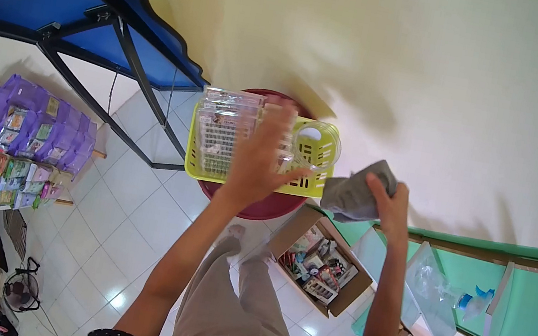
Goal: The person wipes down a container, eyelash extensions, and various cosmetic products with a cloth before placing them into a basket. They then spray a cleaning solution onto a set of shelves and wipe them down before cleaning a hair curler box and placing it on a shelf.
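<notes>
Head view looks straight down on a person standing on white floor tiles. Their left hand (263,160) lies spread, fingers open, flat across a yellow plastic basket (311,175), gripping nothing that I can see, just pressing on the clear plastic containers (225,124) stacked inside at the basket's left end. The basket sits on top of a dark red round stool (262,206), out in front of the person's legs. Just right of the basket, the right hand (387,200) is closed around a crumpled grey cloth (354,194), which nearly touches the basket's right edge. Below that, near the person's feet, an open cardboard box (320,263) holds small mixed items. Far left, a rack (35,127) carries purple packets with colourful sachets beneath. A blue table (54,0) stands at the upper left.
</notes>
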Demonstrator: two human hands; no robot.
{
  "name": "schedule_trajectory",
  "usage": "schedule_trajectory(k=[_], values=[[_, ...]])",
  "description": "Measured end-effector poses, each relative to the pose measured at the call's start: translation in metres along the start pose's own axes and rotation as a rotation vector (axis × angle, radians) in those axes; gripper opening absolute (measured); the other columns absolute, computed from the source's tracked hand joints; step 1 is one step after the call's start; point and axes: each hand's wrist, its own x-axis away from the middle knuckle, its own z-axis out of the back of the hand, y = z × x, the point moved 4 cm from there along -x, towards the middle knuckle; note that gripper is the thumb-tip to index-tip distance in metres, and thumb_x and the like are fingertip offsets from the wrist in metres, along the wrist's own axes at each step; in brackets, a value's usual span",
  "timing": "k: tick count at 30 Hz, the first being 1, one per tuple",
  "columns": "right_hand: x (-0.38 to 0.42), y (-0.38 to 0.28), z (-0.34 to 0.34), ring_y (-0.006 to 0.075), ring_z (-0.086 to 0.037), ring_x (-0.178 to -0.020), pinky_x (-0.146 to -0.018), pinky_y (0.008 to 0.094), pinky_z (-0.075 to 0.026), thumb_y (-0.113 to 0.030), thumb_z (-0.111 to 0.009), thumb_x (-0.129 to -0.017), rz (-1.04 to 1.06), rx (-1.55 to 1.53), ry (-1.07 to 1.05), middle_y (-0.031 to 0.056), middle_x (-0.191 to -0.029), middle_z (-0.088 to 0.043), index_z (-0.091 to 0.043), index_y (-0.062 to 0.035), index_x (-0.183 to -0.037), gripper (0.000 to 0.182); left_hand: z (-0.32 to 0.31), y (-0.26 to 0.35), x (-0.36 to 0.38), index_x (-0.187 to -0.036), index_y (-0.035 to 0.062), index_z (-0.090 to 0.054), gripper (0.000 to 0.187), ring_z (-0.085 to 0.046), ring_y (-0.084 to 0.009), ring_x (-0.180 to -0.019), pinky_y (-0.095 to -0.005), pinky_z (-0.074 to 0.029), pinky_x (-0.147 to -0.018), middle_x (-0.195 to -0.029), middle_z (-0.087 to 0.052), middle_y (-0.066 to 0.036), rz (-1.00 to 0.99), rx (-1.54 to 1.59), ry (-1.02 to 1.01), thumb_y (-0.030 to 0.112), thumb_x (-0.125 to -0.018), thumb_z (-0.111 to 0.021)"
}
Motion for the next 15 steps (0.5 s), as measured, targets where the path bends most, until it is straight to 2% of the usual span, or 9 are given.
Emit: schedule_trajectory(k=[2,4,7,9,10,11,12,13,15], values=[[0.011,0.050,-0.005,0.0114,-0.048,-0.057,-0.050,0.0277,-0.041,-0.039,-0.064,-0.072,-0.097,-0.053,0.112,0.0077,-0.061,-0.052,-0.052,0.0085,-0.067,0.049,0.016,-0.041,0.032,-0.127,-0.0025,-0.028,0.072,-0.024,-0.0304,-0.126,-0.0470,-0.014,-0.101,-0.130,-0.032,-0.018,0.210,0.096,0.269,0.037,-0.075,-0.058],[0.025,0.081,-0.009,0.0115,-0.048,-0.058,-0.050,0.0271,-0.041,-0.036,-0.066,-0.071,-0.195,-0.114,0.229,0.0077,-0.064,-0.053,-0.053,0.0088,-0.069,0.046,0.026,-0.081,0.064,-0.126,-0.0035,-0.028,0.065,-0.025,-0.0332,-0.124,-0.0446,-0.016,-0.101,-0.129,-0.032,-0.020,0.411,-0.089,0.431,0.034,-0.080,-0.054],[0.056,0.139,-0.027,0.0134,-0.049,-0.059,-0.054,0.0297,-0.042,-0.036,-0.066,-0.071,-0.283,-0.200,0.430,0.0072,-0.067,-0.054,-0.055,0.0074,-0.072,0.045,0.017,-0.129,0.097,-0.126,-0.0058,-0.027,0.063,-0.024,-0.0348,-0.124,-0.0417,-0.018,-0.101,-0.129,-0.030,-0.023,0.576,0.046,0.296,0.036,-0.084,-0.049],[0.086,0.139,-0.042,0.0157,-0.050,-0.058,-0.055,0.0310,-0.042,-0.035,-0.066,-0.070,-0.264,-0.211,0.392,0.0088,-0.065,-0.055,-0.055,0.0064,-0.070,0.043,0.003,-0.148,0.111,-0.126,-0.0080,-0.025,0.060,-0.024,-0.0352,-0.123,-0.0385,-0.021,-0.100,-0.131,-0.028,-0.025,0.784,0.175,0.105,0.035,-0.087,-0.043],[0.101,0.139,-0.047,0.0179,-0.052,-0.057,-0.055,0.0323,-0.042,-0.035,-0.066,-0.070,-0.230,-0.214,0.345,0.0103,-0.064,-0.056,-0.056,0.0053,-0.068,0.042,0.002,-0.148,0.112,-0.126,-0.0080,-0.025,0.060,-0.024,-0.0352,-0.123,-0.0385,-0.021,-0.100,-0.131,-0.028,-0.025,0.775,0.179,0.076,0.035,-0.087,-0.043],[0.120,0.152,-0.048,0.0179,-0.052,-0.057,-0.055,0.0323,-0.042,-0.035,-0.066,-0.070,-0.259,-0.215,0.369,0.0103,-0.064,-0.056,-0.056,0.0053,-0.068,0.042,0.006,-0.146,0.110,-0.126,-0.0087,-0.024,0.059,-0.024,-0.0350,-0.124,-0.0380,-0.021,-0.100,-0.131,-0.027,-0.025,0.785,0.170,0.159,0.033,-0.089,-0.041],[0.139,0.171,-0.057,0.0214,-0.053,-0.057,-0.055,0.0335,-0.042,-0.036,-0.066,-0.070,-0.307,-0.079,0.248,0.0127,-0.063,-0.057,-0.056,0.0044,-0.066,0.041,0.009,-0.142,0.110,-0.126,-0.0093,-0.023,0.057,-0.024,-0.0347,-0.124,-0.0375,-0.021,-0.100,-0.131,-0.026,-0.026,0.787,0.162,0.232,0.032,-0.090,-0.039],[0.161,0.189,-0.065,0.0248,-0.054,-0.056,-0.054,0.0348,-0.041,-0.036,-0.065,-0.069,-0.363,0.045,0.129,0.0151,-0.062,-0.057,-0.056,0.0034,-0.064,0.041,0.014,-0.134,0.110,-0.127,-0.0093,-0.022,0.056,-0.024,-0.0343,-0.123,-0.0376,-0.021,-0.101,-0.131,-0.026,-0.025,0.708,0.092,0.319,0.031,-0.090,-0.038],[0.204,0.215,-0.070,0.0280,-0.055,-0.057,-0.055,0.0360,-0.041,-0.036,-0.064,-0.070,-0.488,0.014,0.120,0.0167,-0.061,-0.056,-0.056,0.0032,-0.063,0.041,0.020,-0.101,0.110,-0.128,-0.0087,-0.018,0.056,-0.025,-0.0337,-0.123,-0.0376,-0.020,-0.101,-0.132,-0.025,-0.024,0.540,0.032,0.428,0.028,-0.091,-0.037]])
